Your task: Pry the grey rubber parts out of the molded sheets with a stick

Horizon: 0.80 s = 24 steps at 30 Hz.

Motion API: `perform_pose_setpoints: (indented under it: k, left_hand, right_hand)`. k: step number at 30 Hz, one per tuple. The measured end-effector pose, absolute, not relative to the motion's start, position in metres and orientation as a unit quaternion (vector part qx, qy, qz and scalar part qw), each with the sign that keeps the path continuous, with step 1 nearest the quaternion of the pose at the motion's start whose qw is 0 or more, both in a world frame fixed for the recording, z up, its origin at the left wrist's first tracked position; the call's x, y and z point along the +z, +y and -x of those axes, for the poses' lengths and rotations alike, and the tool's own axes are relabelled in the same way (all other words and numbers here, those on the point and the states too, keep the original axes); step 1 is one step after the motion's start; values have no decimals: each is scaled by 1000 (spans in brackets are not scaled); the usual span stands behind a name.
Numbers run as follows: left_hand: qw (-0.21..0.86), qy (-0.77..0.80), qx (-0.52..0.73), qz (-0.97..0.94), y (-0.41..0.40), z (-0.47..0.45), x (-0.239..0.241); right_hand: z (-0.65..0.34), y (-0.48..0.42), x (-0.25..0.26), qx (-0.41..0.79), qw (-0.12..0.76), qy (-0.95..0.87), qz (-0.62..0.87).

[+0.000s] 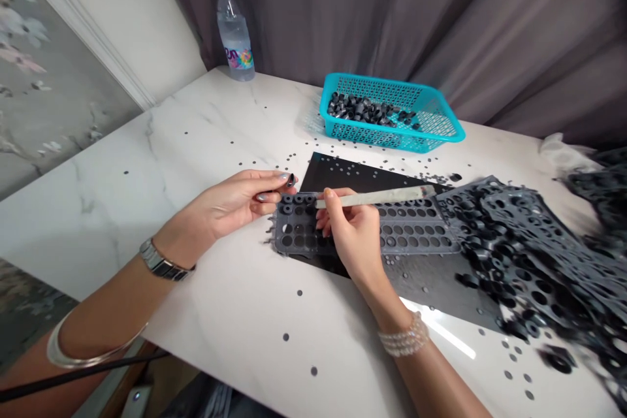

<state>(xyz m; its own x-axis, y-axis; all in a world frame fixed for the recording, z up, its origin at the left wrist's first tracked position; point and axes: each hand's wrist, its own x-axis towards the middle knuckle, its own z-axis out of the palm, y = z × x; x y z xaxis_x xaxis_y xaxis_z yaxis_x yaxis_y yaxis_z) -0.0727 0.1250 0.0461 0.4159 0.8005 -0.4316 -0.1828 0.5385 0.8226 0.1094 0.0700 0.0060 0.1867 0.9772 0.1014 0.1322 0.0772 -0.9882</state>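
Note:
My left hand [245, 199] pinches a small black rubber ring [291, 180] between thumb and fingers, just above the left end of a dark grey moulded rubber sheet [416, 230]. Rows of round holes or cups run along this sheet, some at its left end with raised rims. My right hand [353, 228] is closed around a pale, stick-like tool handle [382, 197], its far end pointing right. The tool's working tip is hidden by my fingers, which rest over the sheet. Under the sheet lies a flat black board [337, 173].
A turquoise basket [392, 134] with many black rings stands behind the board. More punched sheets [533, 222] and loose black pieces [490, 268] are heaped at right. Small black discs [286, 337] are scattered over the white table [206, 333]. A water bottle [235, 36] stands at back left.

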Motion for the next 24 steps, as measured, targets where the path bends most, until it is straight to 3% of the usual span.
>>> perform_pose_setpoints:
  k: [24]
  left_hand:
    - [742, 417, 401, -339, 120, 66, 43]
  right_hand:
    - [-110, 71, 4, 396, 529, -507, 553]
